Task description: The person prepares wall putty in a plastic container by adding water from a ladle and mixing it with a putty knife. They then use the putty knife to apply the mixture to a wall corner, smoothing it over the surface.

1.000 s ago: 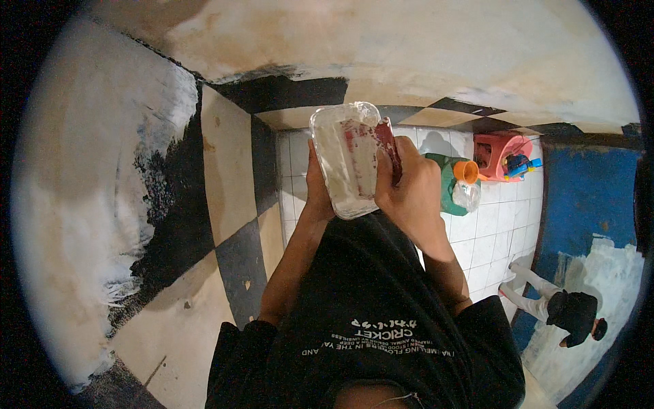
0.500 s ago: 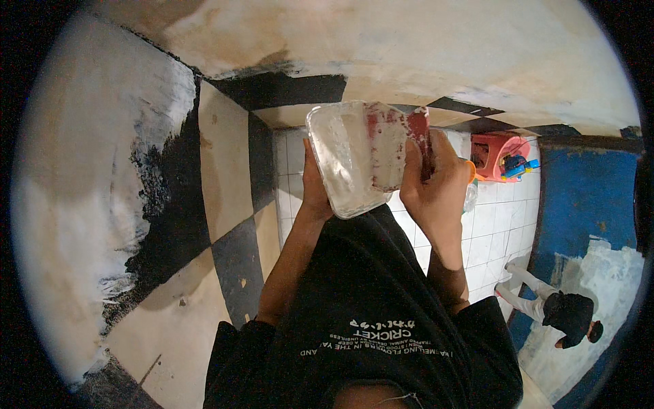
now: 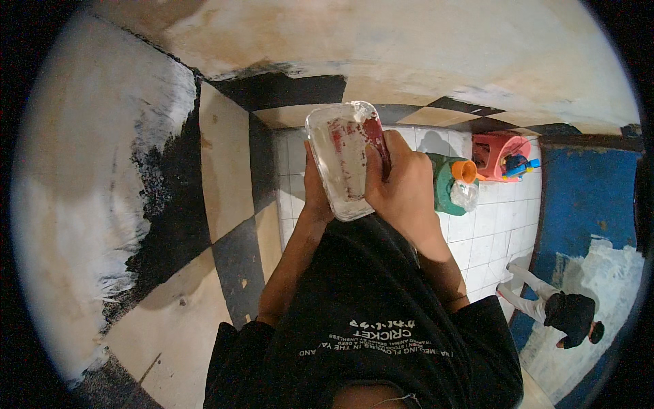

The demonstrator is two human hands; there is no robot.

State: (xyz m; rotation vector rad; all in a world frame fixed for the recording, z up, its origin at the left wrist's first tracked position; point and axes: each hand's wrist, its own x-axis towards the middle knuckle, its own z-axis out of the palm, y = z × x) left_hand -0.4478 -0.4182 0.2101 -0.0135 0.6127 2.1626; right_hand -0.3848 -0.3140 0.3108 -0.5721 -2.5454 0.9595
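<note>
Lowered slightly, plastic tray (image 3: pixel 344 160) — gripped between left hand (image 3: pixel 315 193); right hand (image 3: pixel 403 185) fingers.

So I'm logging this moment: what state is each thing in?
White paint-smeared plastic tray: held up, tilted, coated white with red streaks.
Left hand: gripping the tray's underside.
Right hand: fingers on the tray's right edge.
Orange-lidded green container: standing on the tiled floor.

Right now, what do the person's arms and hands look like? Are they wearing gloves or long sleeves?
No gloves: the left hand and right hand are both bare, with no rings or watch visible. The forearms are bare too. The person wears a black short-sleeved T-shirt with white printed lettering across the chest, and its sleeves end around the elbows.
</note>
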